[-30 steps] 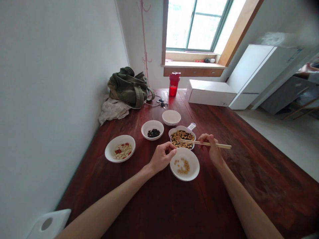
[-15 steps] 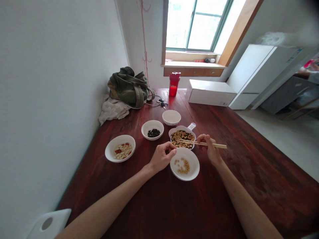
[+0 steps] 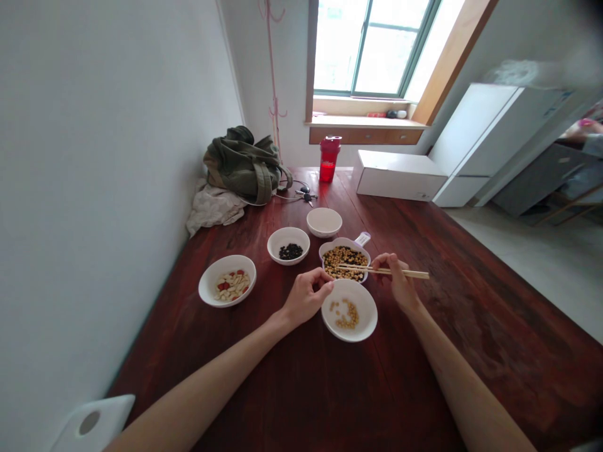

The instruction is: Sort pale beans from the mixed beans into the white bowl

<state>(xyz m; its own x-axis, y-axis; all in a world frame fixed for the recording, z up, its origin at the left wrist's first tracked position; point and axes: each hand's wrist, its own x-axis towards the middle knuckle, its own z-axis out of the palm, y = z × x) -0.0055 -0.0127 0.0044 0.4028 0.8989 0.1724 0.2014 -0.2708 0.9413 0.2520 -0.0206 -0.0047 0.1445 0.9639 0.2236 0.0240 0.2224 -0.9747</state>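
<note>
Right hand: the right hand (image 3: 399,284) is pinching a pair of chopsticks (image 3: 384,271) near their middle, fingers pressed together around them.
Chopstick tips: they are pointing left and lying low over the handled bowl (image 3: 325,251) of mixed tan and dark beans; whether a bean is sitting between them is too small to tell.
Left hand: the left hand (image 3: 305,296) is curling shut, thumb and fingertips closing on the left rim of the near bowl (image 3: 365,304).
Near bowl: it is sitting on the counter (image 3: 330,389) just in front of the handled bowl, holding a few tan beans.
Other bowls: black beans bowl (image 3: 274,242), empty bowl (image 3: 324,221) and peanut bowl (image 3: 206,284) are standing to the left and behind.
Step in hand: judging by the tips, the picking among the mixed beans is under way.
Next move calls for: a fine, even squeeze on one small round bean and a level carry, since it could slip.
</note>
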